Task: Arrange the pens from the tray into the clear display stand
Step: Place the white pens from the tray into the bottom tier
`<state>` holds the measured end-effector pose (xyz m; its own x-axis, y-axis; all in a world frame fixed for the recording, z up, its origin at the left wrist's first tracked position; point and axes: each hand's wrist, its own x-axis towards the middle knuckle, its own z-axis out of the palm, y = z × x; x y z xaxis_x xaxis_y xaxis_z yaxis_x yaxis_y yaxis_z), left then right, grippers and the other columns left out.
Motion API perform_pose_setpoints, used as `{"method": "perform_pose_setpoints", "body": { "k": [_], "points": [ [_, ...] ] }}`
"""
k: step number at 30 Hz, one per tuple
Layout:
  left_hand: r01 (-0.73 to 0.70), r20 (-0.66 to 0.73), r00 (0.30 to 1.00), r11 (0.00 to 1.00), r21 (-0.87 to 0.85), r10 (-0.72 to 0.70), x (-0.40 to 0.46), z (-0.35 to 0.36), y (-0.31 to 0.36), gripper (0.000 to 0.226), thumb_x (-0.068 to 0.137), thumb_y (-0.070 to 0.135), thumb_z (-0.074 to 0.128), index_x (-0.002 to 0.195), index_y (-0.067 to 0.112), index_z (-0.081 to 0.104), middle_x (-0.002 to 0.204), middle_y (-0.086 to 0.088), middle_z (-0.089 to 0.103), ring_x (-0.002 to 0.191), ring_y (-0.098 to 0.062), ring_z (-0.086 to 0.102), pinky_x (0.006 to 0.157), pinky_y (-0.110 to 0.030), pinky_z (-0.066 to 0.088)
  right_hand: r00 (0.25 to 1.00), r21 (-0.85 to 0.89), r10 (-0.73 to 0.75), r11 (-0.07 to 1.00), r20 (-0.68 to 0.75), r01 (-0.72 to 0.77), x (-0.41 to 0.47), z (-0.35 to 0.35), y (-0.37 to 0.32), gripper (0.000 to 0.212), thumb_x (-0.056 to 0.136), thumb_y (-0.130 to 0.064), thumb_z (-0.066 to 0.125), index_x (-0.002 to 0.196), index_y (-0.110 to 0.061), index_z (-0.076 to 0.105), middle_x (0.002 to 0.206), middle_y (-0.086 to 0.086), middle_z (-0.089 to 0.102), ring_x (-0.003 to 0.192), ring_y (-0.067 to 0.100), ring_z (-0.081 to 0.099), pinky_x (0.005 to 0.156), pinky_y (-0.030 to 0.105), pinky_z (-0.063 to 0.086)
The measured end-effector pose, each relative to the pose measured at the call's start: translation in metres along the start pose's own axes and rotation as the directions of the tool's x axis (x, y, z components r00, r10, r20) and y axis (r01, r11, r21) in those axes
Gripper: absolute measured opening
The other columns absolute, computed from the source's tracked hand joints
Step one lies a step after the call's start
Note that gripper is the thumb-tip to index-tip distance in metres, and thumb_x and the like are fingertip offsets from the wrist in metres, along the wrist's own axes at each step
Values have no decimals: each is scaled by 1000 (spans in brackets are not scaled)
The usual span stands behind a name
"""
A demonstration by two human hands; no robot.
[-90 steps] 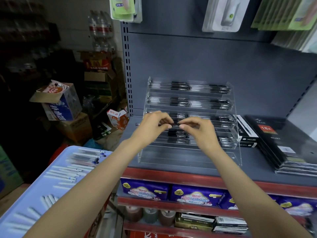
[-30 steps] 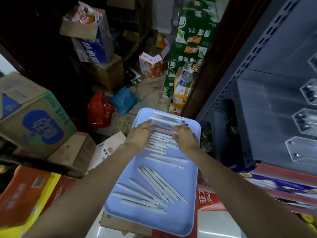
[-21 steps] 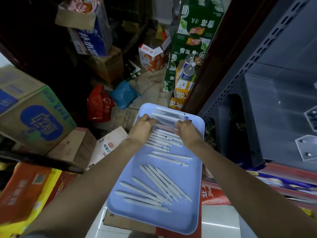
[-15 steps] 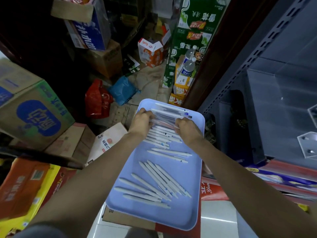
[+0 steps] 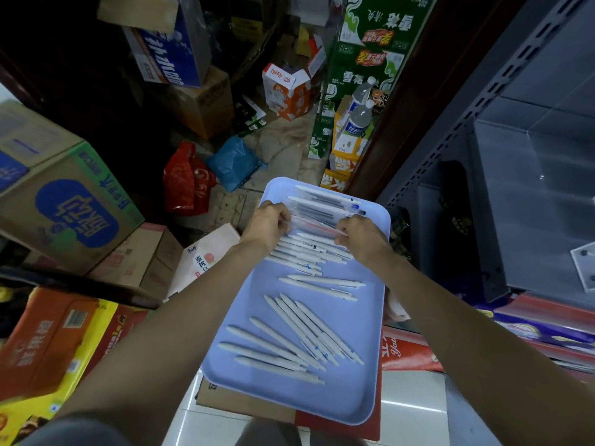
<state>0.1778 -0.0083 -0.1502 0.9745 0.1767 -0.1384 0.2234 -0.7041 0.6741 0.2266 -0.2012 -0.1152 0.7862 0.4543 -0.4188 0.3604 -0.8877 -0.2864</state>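
Observation:
A light blue tray (image 5: pixel 354 400) lies below me on stacked boxes, holding several white pens (image 5: pixel 289 339) near me and several clear pens (image 5: pixel 325 204) at its far end. Both hands are at the far end. My left hand (image 5: pixel 269 222) and my right hand (image 5: pixel 360 235) each pinch an end of a clear pen with red ink (image 5: pixel 314 224), held just above the row. The clear display stand (image 5: pixel 582 268) shows only as a corner at the right edge.
The grey shelf unit (image 5: pixel 515 188) stands to the right of the tray. Cardboard boxes (image 5: pixel 64 201) crowd the left side. A red bag (image 5: pixel 186 181), a blue bag (image 5: pixel 235 162) and green crates with bottles (image 5: pixel 360 117) lie on the floor beyond the tray.
I turned from the display stand down to the tray. My hands moved to the far end among the clear pens and now pinch one by its ends.

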Motion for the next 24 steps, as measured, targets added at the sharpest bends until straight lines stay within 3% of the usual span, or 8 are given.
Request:
{"method": "perform_pose_setpoints", "body": {
  "k": [3,5,8,11,15,19,22,24],
  "points": [
    [-5,-9,1000,999,-52,5,0,-5,2,9,86,-1,58,93,2,63,88,-4,52,79,-15,56,75,-24,42,999,137,10,991,-46,-3,-2,0,2,15,92,-11,57,82,1,55,83,18,54,95,36,58,69,29,32],
    [68,-41,995,946,-318,-85,-5,-12,8,11,87,-6,55,86,4,60,77,-2,55,66,-1,55,71,-18,44,993,238,23,971,-116,6,-9,1,1,18,91,-9,59,80,5,60,75,17,54,79,31,56,67,28,36],
    [140,-75,964,729,-670,-255,-17,-24,26,18,86,-5,60,100,4,55,78,-5,60,60,3,60,70,-13,52,980,424,45,905,-196,43,-26,-3,-7,25,90,-8,60,74,11,60,60,18,43,60,22,40,56,24,27],
    [224,96,958,492,-841,-272,-31,-34,53,14,89,8,60,103,9,57,80,-4,64,57,1,64,63,-13,51,965,600,89,796,-247,80,-42,-14,-21,26,88,-8,63,71,12,63,61,20,50,54,20,40,60,29,35],
    [189,145,981,514,-837,-126,-35,-49,91,17,91,18,58,95,4,67,84,-6,68,75,-13,61,68,-20,48,959,660,60,737,-278,146,-58,-43,-42,21,86,-7,65,80,12,68,60,13,54,47,7,44,56,22,40],
    [33,33,999,501,-865,-9,-41,-74,135,14,93,11,54,91,5,66,71,5,73,67,-7,69,62,-17,54,947,599,6,776,-321,199,-82,-79,-48,23,87,-18,67,73,1,67,63,20,56,58,24,48,61,37,43],
    [-100,-68,995,644,-759,75,-46,-83,162,15,92,9,56,90,1,67,74,-2,71,71,-16,69,72,-33,59,942,545,11,818,-337,185,-105,-108,-38,19,87,-20,67,98,-5,67,88,13,66,87,25,64,83,38,50],
    [-192,-90,981,770,-608,174,-53,-86,182,15,90,12,59,79,10,68,75,-7,69,74,-22,65,75,-39,54,891,553,64,803,-450,222,-127,-128,-24,30,88,-27,64,115,-13,62,89,0,64,93,17,63,83,30,49]
  ]
}}
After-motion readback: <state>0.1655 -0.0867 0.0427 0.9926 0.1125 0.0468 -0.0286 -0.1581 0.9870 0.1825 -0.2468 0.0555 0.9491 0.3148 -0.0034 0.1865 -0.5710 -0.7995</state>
